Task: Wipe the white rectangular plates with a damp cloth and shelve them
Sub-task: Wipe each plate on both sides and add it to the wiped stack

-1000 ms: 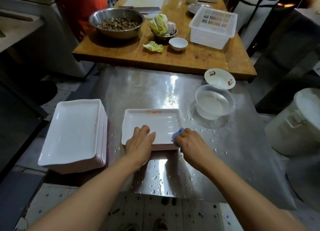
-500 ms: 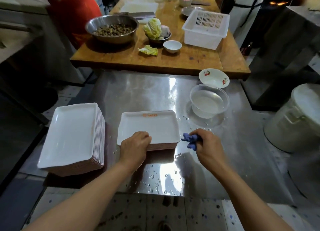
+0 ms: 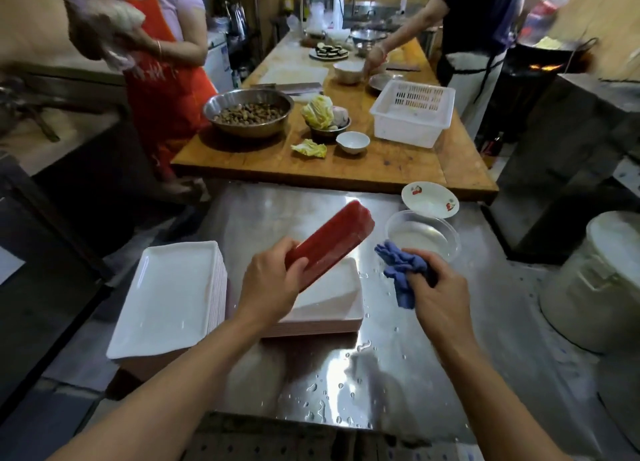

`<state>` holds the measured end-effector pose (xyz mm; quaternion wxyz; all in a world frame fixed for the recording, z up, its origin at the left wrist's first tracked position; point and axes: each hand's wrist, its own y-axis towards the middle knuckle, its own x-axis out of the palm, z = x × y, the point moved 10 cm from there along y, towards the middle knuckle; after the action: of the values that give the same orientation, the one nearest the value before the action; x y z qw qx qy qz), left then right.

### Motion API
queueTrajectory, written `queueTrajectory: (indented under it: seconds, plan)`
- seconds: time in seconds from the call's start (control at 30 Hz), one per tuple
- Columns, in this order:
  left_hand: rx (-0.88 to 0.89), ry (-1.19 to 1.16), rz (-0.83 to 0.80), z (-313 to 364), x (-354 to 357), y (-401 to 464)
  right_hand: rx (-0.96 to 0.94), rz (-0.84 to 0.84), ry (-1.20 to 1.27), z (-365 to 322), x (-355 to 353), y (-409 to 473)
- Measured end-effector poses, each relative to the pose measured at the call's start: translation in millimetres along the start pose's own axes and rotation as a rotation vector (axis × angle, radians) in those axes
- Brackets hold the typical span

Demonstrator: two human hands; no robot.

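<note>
Plate (image 3: 329, 244), glossy, red-backed and rectangular, is tilting above the centre stack (image 3: 332, 298), left hand (image 3: 273, 287) clamping its near edge; right hand (image 3: 438, 292) is bunching crumpled blue cloth (image 3: 401, 270). Clear water tub (image 3: 422, 235) is sitting at two o'clock.

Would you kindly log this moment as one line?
left hand: holds lifted plate, red underside up | right hand: grips blue cloth | stack beneath

Illumination dim and uneven. Overhead light produces strong glare on the wet steel table (image 3: 398, 374), brightest just below and just beyond the left hand (image 3: 270, 284). That hand casts a soft shadow on the plate stack (image 3: 332, 298) beneath it. Frame corners darken and wide-angle distortion bends the edges. The person in the orange apron (image 3: 162, 79), far beyond the hand, shows motion blur.
</note>
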<state>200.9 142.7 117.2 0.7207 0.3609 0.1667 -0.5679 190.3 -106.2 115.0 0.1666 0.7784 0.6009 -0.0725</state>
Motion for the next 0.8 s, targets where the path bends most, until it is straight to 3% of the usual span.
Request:
queueTrajectory:
  seconds: [0.17,0.3,0.47,0.67,0.8]
  plan:
    - [-0.187,-0.423,-0.019,-2.0,-25.4,-1.6,-0.265,0.105,0.190,-80.7,3.9,3.6]
    - [-0.245,-0.645,-0.039,2.7,-38.6,-7.1,-0.546,-0.021,-0.041,-130.4,43.2,6.3]
    - [-0.243,-0.811,-0.128,16.2,-44.8,-13.1,-0.804,-0.128,-0.521,-157.8,90.9,1.6]
    - [-0.269,-0.996,-0.112,21.1,-48.6,-13.7,-0.872,-0.127,-0.704,-165.3,98.5,11.4]
    - [-0.287,-1.044,-0.104,23.6,-45.3,-16.6,-0.654,-0.125,-0.577,-134.4,70.0,27.5]
